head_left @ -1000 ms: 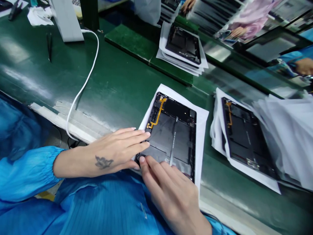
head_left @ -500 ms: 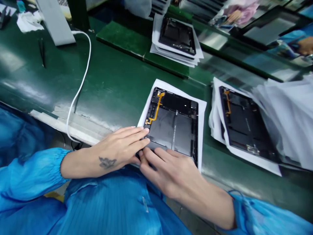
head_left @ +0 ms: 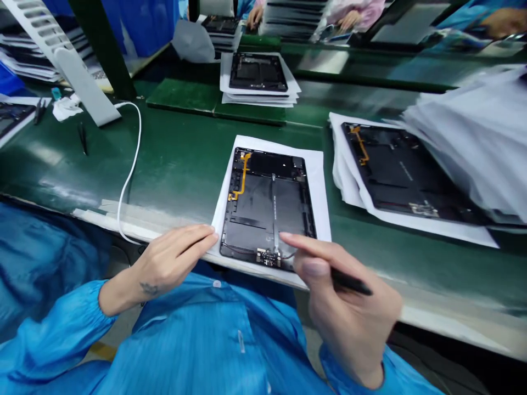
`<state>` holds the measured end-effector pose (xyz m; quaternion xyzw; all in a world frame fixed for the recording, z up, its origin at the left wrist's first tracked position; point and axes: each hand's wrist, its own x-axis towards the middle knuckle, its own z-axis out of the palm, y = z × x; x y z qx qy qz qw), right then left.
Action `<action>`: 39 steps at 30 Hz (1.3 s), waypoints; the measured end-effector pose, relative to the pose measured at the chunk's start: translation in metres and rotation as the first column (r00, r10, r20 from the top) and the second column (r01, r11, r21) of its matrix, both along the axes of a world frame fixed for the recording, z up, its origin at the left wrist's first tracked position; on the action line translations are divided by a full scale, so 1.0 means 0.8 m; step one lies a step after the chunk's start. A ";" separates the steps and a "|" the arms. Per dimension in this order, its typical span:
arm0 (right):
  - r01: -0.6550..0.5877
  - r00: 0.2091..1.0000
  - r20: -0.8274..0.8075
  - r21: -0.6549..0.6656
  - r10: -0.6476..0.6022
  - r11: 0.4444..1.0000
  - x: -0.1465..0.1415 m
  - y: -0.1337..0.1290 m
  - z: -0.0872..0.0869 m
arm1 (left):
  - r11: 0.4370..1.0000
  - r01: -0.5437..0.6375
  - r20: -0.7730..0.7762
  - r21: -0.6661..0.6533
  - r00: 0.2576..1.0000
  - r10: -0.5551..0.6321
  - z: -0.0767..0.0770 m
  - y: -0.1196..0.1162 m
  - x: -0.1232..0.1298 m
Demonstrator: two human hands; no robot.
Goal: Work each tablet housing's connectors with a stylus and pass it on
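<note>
An opened tablet [head_left: 253,211] lies on a white paper sheet [head_left: 317,189] at the bench's front edge. Its inside faces up, with an orange flex cable [head_left: 245,173] at the upper left and a small circuit board [head_left: 267,257] at the bottom edge. My left hand [head_left: 171,263] rests with fingers stretched out, tips on the paper just beside the tablet's lower left side. In my right hand [head_left: 346,296], over the tablet's lower right corner, is a slim black tool [head_left: 349,282]; its tip is hidden. The right index finger points over the lower part of the tablet.
To the right, another opened tablet [head_left: 403,170] lies on papers beside a loose sheet pile [head_left: 473,126]. A tablet stack [head_left: 257,74] stands at the back. On the left are tweezers [head_left: 83,138], a white cable [head_left: 134,159] and a white stand [head_left: 82,88]. Co-workers' hands show beyond.
My hands have moved apart: the left slid off the tablet's edge to the left, the right drew back to the right, showing the black tool. The tablet's lower circuit board is uncovered. The view shifted.
</note>
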<state>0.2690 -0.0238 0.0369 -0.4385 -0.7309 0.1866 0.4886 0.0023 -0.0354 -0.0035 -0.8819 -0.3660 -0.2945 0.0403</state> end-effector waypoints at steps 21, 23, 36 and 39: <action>-0.121 0.929 0.371 0.324 -0.008 0.938 -0.011 -0.024 -0.059 | 0.992 0.103 -0.112 0.078 0.989 -0.094 0.001 0.016 0.017; -0.107 0.930 0.366 0.311 -0.015 0.944 -0.005 -0.028 -0.057 | 0.992 0.080 -0.148 0.097 0.987 -0.065 0.004 0.014 0.020; -0.251 0.964 0.042 -0.177 0.262 0.952 -0.030 0.015 -0.019 | 0.972 0.006 -0.313 0.237 0.947 0.070 0.012 -0.007 0.044; -0.259 0.961 0.053 -0.186 0.273 0.948 -0.030 0.016 -0.018 | 0.973 0.007 -0.290 0.231 0.955 0.062 0.013 -0.007 0.046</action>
